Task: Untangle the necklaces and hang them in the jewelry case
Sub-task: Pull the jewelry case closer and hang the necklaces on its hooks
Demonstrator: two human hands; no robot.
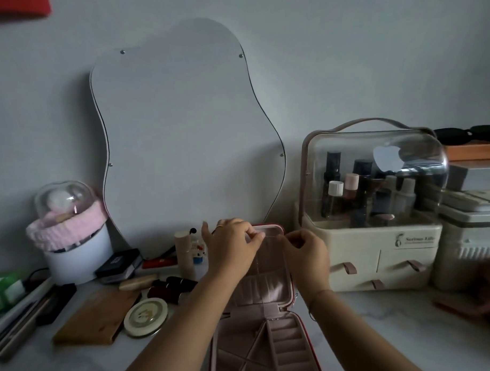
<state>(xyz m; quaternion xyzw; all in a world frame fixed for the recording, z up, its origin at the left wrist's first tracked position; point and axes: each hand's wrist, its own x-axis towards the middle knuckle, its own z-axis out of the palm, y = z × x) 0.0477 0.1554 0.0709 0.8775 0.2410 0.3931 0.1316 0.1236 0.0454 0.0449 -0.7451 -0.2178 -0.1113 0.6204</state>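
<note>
Nearest, below both wrists, lies the open tray of the red-edged, pink-lined jewelry case (283,347). Its lid stands upright beyond, rising to the fingertips. The left hand (234,241) and right hand (307,252) are each pinched thumb to finger at the lid's top edge, holding a thin pale chain necklace (257,271). It seems to span the short gap between them, then hang straight down the lining under the left hand. The hooks are too small to see; they probably sit just behind the fingertips, with the left hand nearer. Behind the hands leans a wavy frameless mirror (181,132).
</note>
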